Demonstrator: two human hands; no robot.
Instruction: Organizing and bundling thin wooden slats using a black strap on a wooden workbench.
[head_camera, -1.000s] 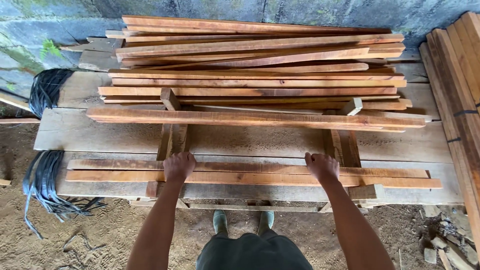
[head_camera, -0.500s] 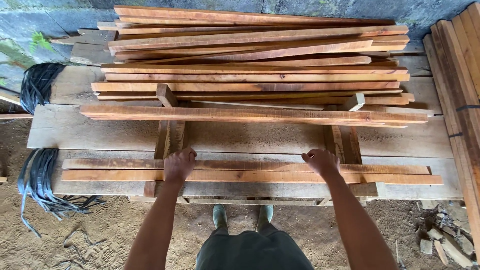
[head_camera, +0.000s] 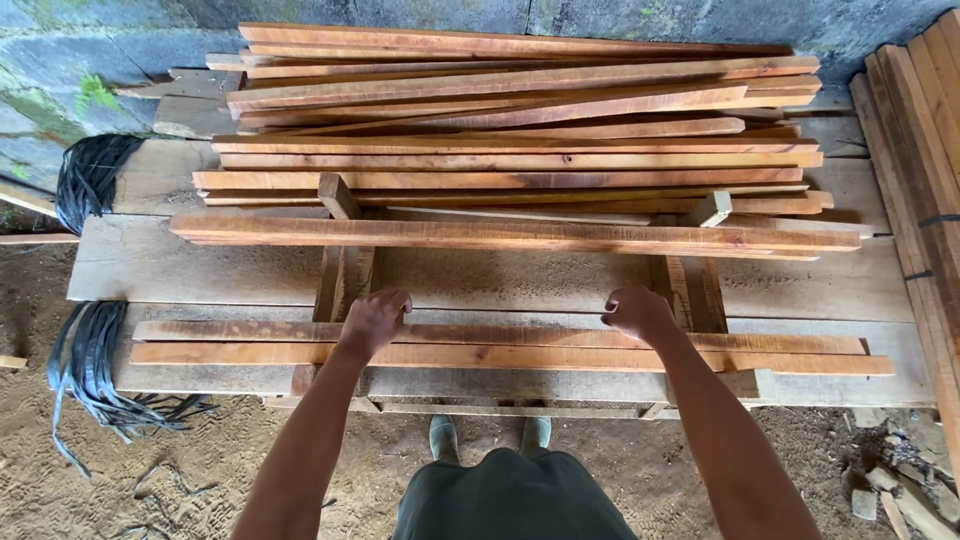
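Both hands sit on the near slats (head_camera: 500, 345) at the surface's (head_camera: 200, 275) 6 o'clock edge, long axis 9-to-3. Left hand (head_camera: 375, 318) & right hand (head_camera: 635, 312) curl over the far slat, equally near; grip firmness: can't tell.

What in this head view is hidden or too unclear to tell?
- Fingertips of left hand and right hand: curled over the front slats, grip unclear.
- Side boards: cut off by the right edge.
- Lower slats in the pile: covered by upper ones.
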